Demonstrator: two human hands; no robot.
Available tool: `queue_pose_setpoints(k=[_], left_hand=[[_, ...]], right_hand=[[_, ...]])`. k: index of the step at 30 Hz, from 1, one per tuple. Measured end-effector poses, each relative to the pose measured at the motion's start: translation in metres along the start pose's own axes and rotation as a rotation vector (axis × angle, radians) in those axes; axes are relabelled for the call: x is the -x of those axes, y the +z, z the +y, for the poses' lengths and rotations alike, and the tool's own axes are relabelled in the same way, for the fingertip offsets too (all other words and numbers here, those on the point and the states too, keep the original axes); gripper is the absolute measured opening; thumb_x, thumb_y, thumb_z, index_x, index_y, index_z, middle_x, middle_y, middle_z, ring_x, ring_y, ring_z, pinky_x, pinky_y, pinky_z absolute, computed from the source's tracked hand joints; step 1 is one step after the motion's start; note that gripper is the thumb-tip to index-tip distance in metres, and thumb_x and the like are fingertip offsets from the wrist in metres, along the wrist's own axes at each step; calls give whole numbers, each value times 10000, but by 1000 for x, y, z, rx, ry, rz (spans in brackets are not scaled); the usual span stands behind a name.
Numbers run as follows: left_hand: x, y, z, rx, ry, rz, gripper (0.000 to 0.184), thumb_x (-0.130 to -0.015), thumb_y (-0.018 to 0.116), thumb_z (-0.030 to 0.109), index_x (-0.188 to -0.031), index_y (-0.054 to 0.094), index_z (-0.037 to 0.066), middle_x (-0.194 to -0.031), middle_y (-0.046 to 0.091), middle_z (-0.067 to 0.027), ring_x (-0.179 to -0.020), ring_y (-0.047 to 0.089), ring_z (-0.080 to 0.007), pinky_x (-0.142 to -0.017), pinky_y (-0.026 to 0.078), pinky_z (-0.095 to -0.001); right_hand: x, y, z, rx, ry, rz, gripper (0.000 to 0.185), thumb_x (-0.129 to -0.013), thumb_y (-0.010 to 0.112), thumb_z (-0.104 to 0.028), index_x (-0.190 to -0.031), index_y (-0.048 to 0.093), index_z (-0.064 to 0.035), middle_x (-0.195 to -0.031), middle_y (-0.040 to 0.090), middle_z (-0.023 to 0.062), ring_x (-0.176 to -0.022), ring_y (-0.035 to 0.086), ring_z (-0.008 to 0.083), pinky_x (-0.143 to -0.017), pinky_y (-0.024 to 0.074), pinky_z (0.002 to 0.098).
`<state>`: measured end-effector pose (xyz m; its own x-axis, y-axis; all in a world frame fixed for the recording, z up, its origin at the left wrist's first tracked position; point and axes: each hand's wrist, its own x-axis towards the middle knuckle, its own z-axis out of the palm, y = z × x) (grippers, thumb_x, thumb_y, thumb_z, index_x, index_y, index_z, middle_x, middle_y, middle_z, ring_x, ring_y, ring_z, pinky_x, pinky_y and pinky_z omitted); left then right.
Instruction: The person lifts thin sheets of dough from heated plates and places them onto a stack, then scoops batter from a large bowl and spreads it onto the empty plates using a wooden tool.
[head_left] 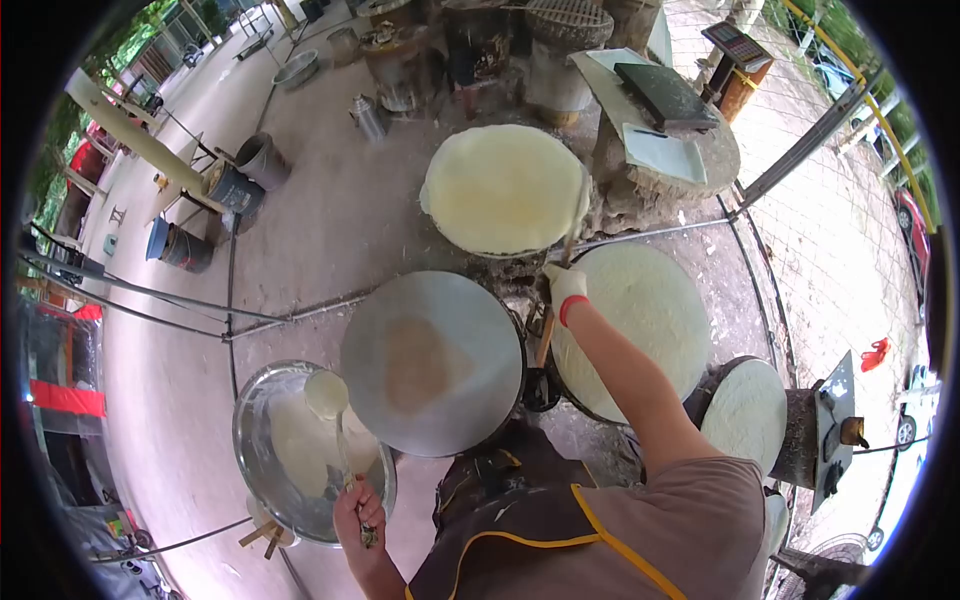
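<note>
My left hand (359, 516) is closed round the handle of a ladle (327, 396), whose bowl, coated with pale batter, hangs over a metal basin (245, 445) of batter (305, 450). My right hand (566, 285), in a white glove with a red cuff, grips a wooden-handled tool (545, 340); its far end reaches the right edge of the far round pancake (505, 190). A bare grey griddle (470, 350) with a brownish patch lies between my hands. Below my right forearm, another pale round sheet (650, 320) covers the right griddle.
A smaller pale-covered round (745, 420) stands at far right. A stone-edged table (715, 150) holds a dark board (665, 95) and a white tray (665, 155). Buckets (235, 190) and a thermos (367, 118) stand on the floor. Metal rails and hoses cross the ground.
</note>
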<state>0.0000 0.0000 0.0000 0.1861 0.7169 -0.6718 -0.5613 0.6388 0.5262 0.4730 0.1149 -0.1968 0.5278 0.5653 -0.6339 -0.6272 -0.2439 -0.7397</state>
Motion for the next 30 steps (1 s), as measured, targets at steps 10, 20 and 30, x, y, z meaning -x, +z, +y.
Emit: queue_pose_setpoints(k=[10,20,30], left_hand=[[12,-8,9,36,-10,-13,193,-880,492,57,-1053,467,-27,-665,398,-14,-430,338,-53,-327,276,-170],[31,-48,32,25,-16,49,172,-894,442,39,-1049,461,-30,-677,402,-20,-449,349,-52,-340,293,-177],[24,-90,47,-98,-4,92,153,-891,444,61,-1020,458,-21,-637,384,-15,-429,340,-58,-319,296,-182]], right_hand=[[42,57,36,1255,-393,-267,529,-722,605,-260,-1237,533,-168,-1072,621,158,-1000,581,339,-835,461,397],[16,44,62,1100,-308,-328,551,-749,637,-225,-1277,505,-143,-1026,641,166,-919,612,271,-824,457,349],[51,52,55,1267,-396,-244,533,-757,608,-240,-1273,503,-151,-1060,627,172,-982,597,311,-850,456,368]])
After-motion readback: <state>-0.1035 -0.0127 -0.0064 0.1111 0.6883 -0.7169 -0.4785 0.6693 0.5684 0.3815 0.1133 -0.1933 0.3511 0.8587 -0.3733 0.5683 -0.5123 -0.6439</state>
